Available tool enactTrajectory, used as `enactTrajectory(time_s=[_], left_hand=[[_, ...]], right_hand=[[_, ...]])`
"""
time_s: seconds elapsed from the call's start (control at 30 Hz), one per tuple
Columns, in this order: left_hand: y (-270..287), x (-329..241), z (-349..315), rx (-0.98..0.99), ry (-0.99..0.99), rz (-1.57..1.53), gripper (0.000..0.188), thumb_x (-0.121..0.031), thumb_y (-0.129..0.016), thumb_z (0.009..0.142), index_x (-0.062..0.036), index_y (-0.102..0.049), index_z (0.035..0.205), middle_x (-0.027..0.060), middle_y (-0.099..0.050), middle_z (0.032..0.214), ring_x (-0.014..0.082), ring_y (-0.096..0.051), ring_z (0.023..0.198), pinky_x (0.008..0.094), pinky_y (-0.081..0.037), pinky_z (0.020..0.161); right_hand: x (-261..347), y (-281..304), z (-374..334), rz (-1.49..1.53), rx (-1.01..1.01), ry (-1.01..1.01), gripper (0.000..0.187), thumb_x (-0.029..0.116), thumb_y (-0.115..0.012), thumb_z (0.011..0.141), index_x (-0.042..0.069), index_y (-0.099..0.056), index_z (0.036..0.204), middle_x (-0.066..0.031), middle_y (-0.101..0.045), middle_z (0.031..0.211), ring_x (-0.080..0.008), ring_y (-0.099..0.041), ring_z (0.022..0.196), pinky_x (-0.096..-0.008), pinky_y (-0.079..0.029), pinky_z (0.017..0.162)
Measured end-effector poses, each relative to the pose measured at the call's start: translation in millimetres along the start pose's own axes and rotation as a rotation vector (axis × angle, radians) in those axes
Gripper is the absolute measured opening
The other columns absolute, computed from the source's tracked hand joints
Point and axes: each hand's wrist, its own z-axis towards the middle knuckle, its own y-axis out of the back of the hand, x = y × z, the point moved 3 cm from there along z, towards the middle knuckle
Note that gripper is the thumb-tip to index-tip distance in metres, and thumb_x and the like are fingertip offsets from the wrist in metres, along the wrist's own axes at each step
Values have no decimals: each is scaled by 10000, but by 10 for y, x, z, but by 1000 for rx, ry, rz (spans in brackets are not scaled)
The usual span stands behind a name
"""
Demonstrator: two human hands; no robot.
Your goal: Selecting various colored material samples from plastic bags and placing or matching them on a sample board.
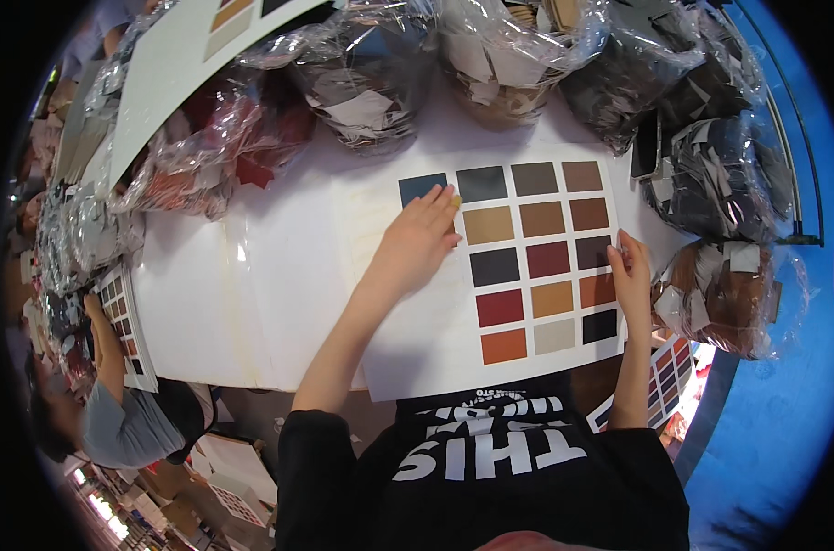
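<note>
A large white sample card [435, 358] with rows of coloured rectangular swatches lies in front of me. My left hand [423, 234] rests flat on it, fingers stretched over the upper left swatches. Its fingertips touch the lower part of a dark blue swatch [421, 186], and a swatch below that is mostly hidden. At the card's right edge is my right hand [631, 275], thumb and forefinger apart, beside a dark brown swatch [592, 253]. No loose piece shows in that hand.
Clear plastic bags of swatch pieces, such as the grey bag [366, 101] and brown bag [715, 298], ring the white table [197, 303]. Another sample card [174, 73] leans over the bags at upper left. At left, a person [132, 422] handles stacked cards [128, 331].
</note>
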Motion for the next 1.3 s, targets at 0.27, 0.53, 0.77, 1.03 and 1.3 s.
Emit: enactTrajectory(time_s=[0.27,0.53,0.77,1.03,1.3], left_hand=[[57,-1143,-952,-43,-85,-270,523,-164,-634,835,-15,-489,1315,141,-436,1429,329,-373,1346,472,-308,1082],[240,-1075,-1615,-394,160,51,463,-145,-619,854,-6,-515,1282,167,-425,1432,342,-405,1308,458,-337,1030],[79,-686,-2069,-450,332,78,413,-110,-589,867,-1,-527,1261,172,-492,1367,352,-443,1277,439,-356,1018],[20,-807,-2003,-445,295,-186,348,-99,-561,895,-42,-566,1237,153,-545,1316,351,-482,1240,423,-372,1019],[571,-284,-2045,-664,482,-845,398,-233,-474,994,8,-518,1308,123,-574,1293,218,-525,1211,335,-389,1008]], right_hand=[[489,-853,-206,475,339,249,437,121,-636,890,28,-506,1297,-87,-536,1204,-165,-554,972,-288,-480,855],[2783,-1054,78,777,340,886,435,93,-611,898,72,-504,1319,-66,-534,1315,-179,-544,1128,-310,-461,913],[4133,-475,1675,563,121,602,413,229,-631,865,-22,-554,1184,-172,-659,965,-252,-675,871,-369,-546,651],[4634,-971,2147,1117,768,149,73,66,-591,877,8,-558,847,-50,-547,663,-139,-534,532,-303,-478,464],[3456,406,402,1599,757,468,282,163,-530,955,72,-501,1221,63,-489,704,-4,-330,456,-178,-272,460]])
